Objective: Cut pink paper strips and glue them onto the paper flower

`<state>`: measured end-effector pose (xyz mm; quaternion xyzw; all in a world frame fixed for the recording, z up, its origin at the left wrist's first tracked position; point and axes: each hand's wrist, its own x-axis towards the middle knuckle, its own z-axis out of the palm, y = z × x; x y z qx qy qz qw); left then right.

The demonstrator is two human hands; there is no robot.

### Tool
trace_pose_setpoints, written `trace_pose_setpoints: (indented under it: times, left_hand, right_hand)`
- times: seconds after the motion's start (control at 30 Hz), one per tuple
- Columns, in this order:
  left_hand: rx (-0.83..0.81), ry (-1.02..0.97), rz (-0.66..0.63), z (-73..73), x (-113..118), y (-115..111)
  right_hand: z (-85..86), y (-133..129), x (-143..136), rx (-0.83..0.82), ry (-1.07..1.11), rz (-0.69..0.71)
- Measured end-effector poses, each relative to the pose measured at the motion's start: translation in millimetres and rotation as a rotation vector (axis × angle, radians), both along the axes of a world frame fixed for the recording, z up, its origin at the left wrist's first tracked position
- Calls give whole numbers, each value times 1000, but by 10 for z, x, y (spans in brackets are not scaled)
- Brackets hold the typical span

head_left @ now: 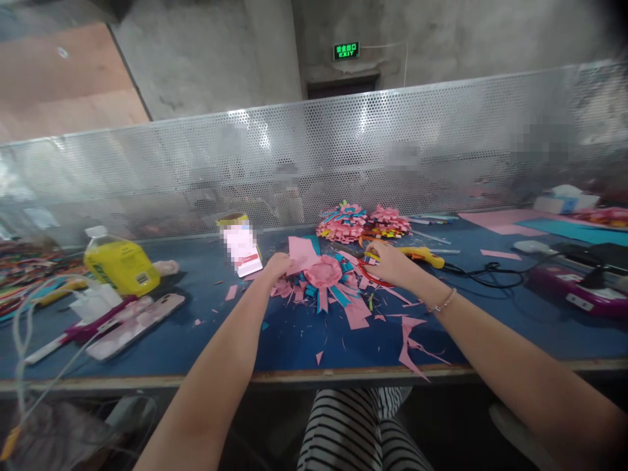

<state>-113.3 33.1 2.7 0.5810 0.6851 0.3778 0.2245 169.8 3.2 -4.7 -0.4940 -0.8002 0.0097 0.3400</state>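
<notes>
My left hand [279,266] pinches the edge of a pink paper piece [303,254] and holds it over the scraps. Below that paper lies a pink and blue paper rosette [322,271] with ribbon-like tails, flat on the blue table. To its right, my right hand [387,263] is closed around the red handles of scissors [377,277]. Their dark blades point left, partly hidden by paper. A yellow glue gun [422,255] lies just behind my right wrist, its black cord running right.
Pink offcuts [357,314] litter the blue table [294,347]. Behind them sit finished-looking paper flowers [342,221] and a lit phone [241,248]. At left are a yellow liquid bottle [122,263] and another phone [137,326]; a purple power strip [574,291] is right. A perforated metal screen [333,150] stands behind.
</notes>
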Motion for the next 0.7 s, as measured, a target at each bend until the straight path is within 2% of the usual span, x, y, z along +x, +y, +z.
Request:
trace_pose_setpoints:
  times: [0.07,0.2,0.3,0.4,0.47,0.57,0.7]
  left_hand:
    - [83,64,50,56,56,-9]
    - [371,166,98,148,160,-72]
    - [486,74,73,164,205,-117]
    - [515,-86,27,140,238,-119]
    - [440,-250,-24,118,264,-110]
    - [137,-479,-118,100,313,-135]
    - [-263,-504,-208,110,353,-237]
  right_hand:
    - [1,-3,-6,28,24,22]
    - [23,-39,-62,92,108,58]
    - [34,-68,-126,126,214,75]
    - [12,-60,-175,135,314,117]
    - [-17,-29,-190,122,369,142]
    - [-61,33,-194,61,442,152]
    - [-85,99,-177,-63,512,175]
